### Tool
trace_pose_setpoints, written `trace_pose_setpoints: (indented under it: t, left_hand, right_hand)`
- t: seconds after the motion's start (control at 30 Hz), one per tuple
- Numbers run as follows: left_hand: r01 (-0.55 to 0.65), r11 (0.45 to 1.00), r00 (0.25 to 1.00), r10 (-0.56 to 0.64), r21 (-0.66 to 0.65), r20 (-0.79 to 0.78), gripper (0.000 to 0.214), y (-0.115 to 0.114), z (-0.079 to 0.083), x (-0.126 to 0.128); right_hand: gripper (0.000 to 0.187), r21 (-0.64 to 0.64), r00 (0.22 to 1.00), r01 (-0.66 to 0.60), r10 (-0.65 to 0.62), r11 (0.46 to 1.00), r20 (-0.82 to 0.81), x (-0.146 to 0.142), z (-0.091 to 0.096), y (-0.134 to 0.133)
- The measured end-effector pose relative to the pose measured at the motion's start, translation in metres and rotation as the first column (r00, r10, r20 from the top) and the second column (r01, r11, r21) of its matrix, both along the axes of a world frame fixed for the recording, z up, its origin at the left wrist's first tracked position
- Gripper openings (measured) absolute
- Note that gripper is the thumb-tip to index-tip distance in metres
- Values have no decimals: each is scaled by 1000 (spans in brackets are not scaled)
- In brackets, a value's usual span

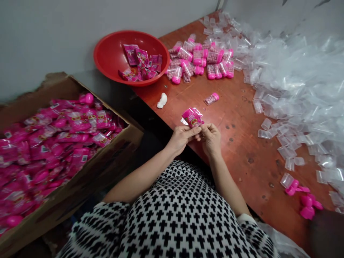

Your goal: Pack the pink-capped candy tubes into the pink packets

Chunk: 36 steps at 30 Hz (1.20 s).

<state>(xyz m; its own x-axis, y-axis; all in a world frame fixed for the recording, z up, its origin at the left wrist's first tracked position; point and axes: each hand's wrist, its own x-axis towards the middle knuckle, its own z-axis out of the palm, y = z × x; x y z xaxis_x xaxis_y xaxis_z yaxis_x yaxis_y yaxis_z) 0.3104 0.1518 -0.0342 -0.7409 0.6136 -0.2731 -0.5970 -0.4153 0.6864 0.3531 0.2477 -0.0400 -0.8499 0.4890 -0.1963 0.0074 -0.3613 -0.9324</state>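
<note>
Between my two hands, over the table's near edge, is a pink printed candy packet [192, 117] with a silvery torn-looking corner. My left hand [182, 138] pinches its lower left side between thumb and fingers. On the lower right side, the fingertips of my right hand [211, 138] are pressed together on the same packet. Just beyond lies a small clear tube [211, 99] of pale pink candy balls with a pink cap, touched by neither hand. A crumpled white scrap [162, 100] rests to the left of the packet.
A red bowl [107, 53] with several pink packets stands at the back left. Filled candy tubes [200, 57] cluster beside it. Empty clear tubes [292, 79] heap along the right of the reddish table [236, 118]. A cardboard box [118, 147] full of pink packets stands left. Pink plastic pieces [307, 206] lie front right.
</note>
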Motion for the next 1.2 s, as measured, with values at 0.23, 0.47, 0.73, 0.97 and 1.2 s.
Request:
trace_pose_setpoints:
  t: [0.23, 0.47, 0.73, 0.97, 1.2]
  left_hand:
    - [-599, 801, 799, 597, -14, -73, 34, -78, 20, -35]
    - [-596, 751, 640, 231, -284, -733, 49, -56, -14, -59]
    - [-637, 508, 221, -600, -580, -769, 33, 5, -49, -68]
    - [-583, 664, 329, -335, -469, -883, 24, 3, -53, -64]
    - [-486, 799, 555, -31, -354, -831, 24, -3, -31, -48]
  right_hand:
    - [27, 35, 983, -185, 185, 982, -4, -5, 10, -11]
    - [32, 131, 985, -95, 74, 987, 157, 5, 6, 19]
    - [32, 204, 958, -216, 167, 955, 232, 10, 5, 37]
    - [32, 311, 985, -139, 100, 940, 139, -17, -5, 39]
    - [41, 221, 999, -49, 44, 974, 31, -41, -4, 34]
